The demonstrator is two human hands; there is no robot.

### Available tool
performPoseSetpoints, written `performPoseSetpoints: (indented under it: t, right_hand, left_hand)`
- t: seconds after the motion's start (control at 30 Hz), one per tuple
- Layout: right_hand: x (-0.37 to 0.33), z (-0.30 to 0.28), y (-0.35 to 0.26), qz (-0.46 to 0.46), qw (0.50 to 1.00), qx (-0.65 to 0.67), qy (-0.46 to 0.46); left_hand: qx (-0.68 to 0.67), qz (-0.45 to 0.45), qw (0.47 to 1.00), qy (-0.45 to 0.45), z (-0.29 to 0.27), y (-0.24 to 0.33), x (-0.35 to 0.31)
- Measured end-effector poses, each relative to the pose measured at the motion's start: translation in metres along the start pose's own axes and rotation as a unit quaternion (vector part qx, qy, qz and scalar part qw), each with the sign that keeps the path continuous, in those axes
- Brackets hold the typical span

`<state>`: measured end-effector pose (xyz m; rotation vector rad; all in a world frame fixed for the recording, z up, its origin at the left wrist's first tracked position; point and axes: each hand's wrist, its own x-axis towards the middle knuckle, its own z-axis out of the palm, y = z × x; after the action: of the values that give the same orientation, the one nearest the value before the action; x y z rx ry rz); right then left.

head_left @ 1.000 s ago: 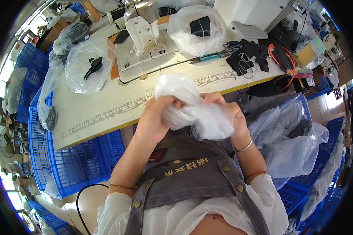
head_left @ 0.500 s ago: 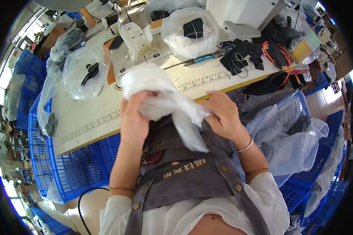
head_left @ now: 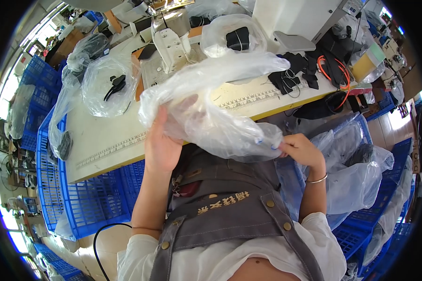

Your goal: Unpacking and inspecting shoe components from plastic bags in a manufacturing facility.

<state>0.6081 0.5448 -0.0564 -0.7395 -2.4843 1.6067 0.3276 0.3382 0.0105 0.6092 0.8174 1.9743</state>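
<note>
A crumpled clear plastic bag is stretched between my two hands, above the front edge of the sewing table. My left hand holds the bag's left end; its fingers show faintly through the film, with the thumb in front. At the other end my right hand pinches a gathered corner between thumb and fingers. A long flap of the bag reaches across the table to the right, partly covering the sewing machine bed and hiding the scissors.
On the table lie a plastic bag with a black piece, another with a black clip-like part, black fabric scraps and an orange cord. Blue crates stand below left; bags fill a crate at right.
The bag, bunched up before, is now spread wide. My right hand has moved right and slightly down, drawing the corner outward. My left hand has shifted slightly and turned.
</note>
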Motion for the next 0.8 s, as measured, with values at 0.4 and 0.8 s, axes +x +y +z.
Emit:
performPoseSetpoints:
  t: [0.4, 0.8]
  right_hand:
    - [-0.037, -0.001, -0.058, -0.091, 0.911, 0.399, 0.053]
    - [-0.017, 0.055, -0.082, -0.192, 0.948, 0.098, 0.233]
  left_hand:
    - [0.028, -0.123, 0.990, -0.061, 0.044, -0.071, -0.004]
    - [0.316, -0.152, 0.926, -0.142, 0.060, -0.059, -0.002]
